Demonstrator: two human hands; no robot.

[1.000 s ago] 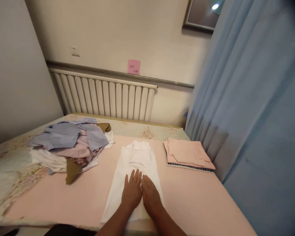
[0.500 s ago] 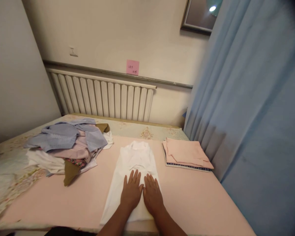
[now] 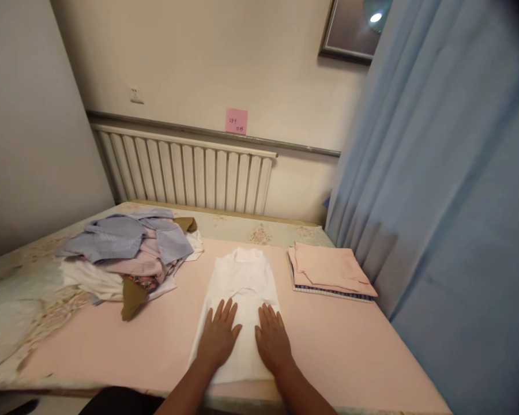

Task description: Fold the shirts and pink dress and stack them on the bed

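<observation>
A white collared shirt (image 3: 244,276) lies in a long narrow shape on the pink cloth, its collar toward the wall. My left hand (image 3: 218,337) rests flat near the shirt's left edge, fingers stretched out. On the right part of the same shirt, my right hand (image 3: 273,339) lies palm down, fingers extended and fairly close together. A strip of white fabric shows between the two hands. Slight wrinkles run across the shirt just beyond my fingertips. Neither hand grips anything.
A loose heap of clothes (image 3: 125,248) lies on the left. Folded pink garments (image 3: 328,268) are stacked over checked ones at the right. Pink cloth (image 3: 341,351) covers part of the floral bedding. A blue curtain (image 3: 415,173) hangs along the right; a radiator (image 3: 190,173) stands behind.
My hands have slid apart across the white shirt, the left one moving left and the right one slightly right. The camera view has shifted a little.
</observation>
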